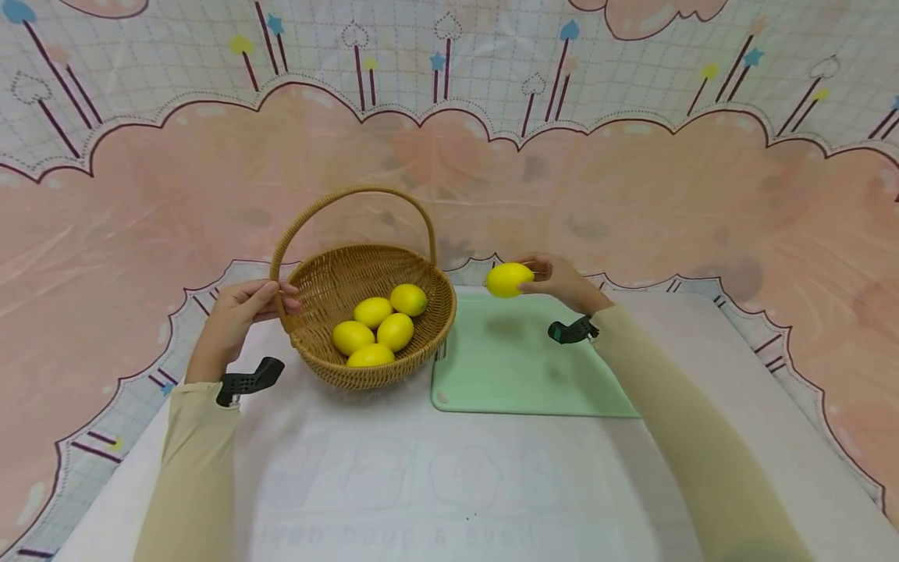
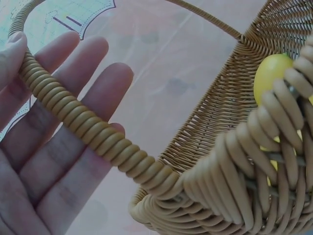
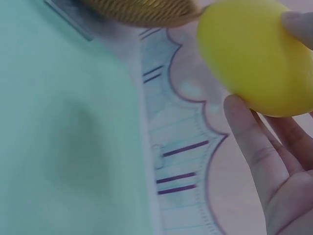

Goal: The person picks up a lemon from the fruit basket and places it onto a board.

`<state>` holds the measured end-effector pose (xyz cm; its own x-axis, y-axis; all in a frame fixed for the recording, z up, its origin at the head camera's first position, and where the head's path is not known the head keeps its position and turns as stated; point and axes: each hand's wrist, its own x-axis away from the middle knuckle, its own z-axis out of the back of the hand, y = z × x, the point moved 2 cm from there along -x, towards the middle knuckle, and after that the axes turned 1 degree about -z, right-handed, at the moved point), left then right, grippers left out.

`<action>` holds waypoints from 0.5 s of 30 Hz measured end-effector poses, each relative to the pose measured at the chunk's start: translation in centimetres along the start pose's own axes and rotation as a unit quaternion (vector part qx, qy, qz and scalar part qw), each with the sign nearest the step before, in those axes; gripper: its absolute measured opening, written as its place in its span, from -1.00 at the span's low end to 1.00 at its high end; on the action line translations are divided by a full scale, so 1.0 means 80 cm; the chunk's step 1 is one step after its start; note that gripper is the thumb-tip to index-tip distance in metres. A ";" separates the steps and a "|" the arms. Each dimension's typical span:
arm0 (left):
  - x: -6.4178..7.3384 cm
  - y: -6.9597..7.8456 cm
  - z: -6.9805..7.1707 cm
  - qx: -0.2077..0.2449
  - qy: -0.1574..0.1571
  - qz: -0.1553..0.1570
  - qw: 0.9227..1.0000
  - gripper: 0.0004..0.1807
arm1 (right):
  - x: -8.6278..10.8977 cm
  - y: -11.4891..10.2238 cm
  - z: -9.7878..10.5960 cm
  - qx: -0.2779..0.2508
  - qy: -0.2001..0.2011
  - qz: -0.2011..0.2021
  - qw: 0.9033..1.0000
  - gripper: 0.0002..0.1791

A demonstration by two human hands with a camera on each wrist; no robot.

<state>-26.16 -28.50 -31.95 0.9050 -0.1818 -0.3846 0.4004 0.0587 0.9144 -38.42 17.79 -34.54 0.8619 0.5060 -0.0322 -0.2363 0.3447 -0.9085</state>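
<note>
A wicker basket (image 1: pixel 337 273) with a tall arched handle (image 2: pixel 73 115) stands left of the middle, tilted so that its inside faces me. Several yellow lemons (image 1: pixel 374 312) lie together in its bottom. My left hand (image 1: pixel 239 308) holds the handle low on its left side, the thumb in front and the fingers (image 2: pixel 105 93) behind it. Between thumb and fingertips, my right hand (image 1: pixel 562 282) pinches another lemon (image 1: pixel 507 279). That lemon hangs in the air over the far part of a light green board (image 1: pixel 492 382), to the right of the basket.
The board lies flat on a white-covered table (image 1: pixel 421 484), its left edge close beside the basket. A pink patterned cloth (image 1: pixel 534 203) rises behind the table and along its sides. Each wrist wears a black camera mount (image 1: pixel 249 380).
</note>
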 end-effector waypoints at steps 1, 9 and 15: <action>0.000 0.000 0.000 -0.001 0.000 -0.001 1.000 -0.71 | -0.001 0.006 -0.002 -0.004 0.002 -0.004 1.000 -0.42; 0.001 0.000 0.002 -0.025 0.000 0.009 1.000 -0.71 | -0.008 0.042 -0.029 -0.052 0.014 -0.025 0.998 -0.44; 0.003 0.000 0.002 -0.030 -0.005 0.014 0.999 -0.72 | -0.014 0.065 -0.048 -0.078 0.023 -0.044 0.996 -0.45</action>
<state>-25.95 -28.67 -32.02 0.9144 -0.1900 -0.3574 0.3833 0.1225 0.9155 -38.93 15.97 -40.81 0.8964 0.4418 0.0352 -0.0891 0.2574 -0.9622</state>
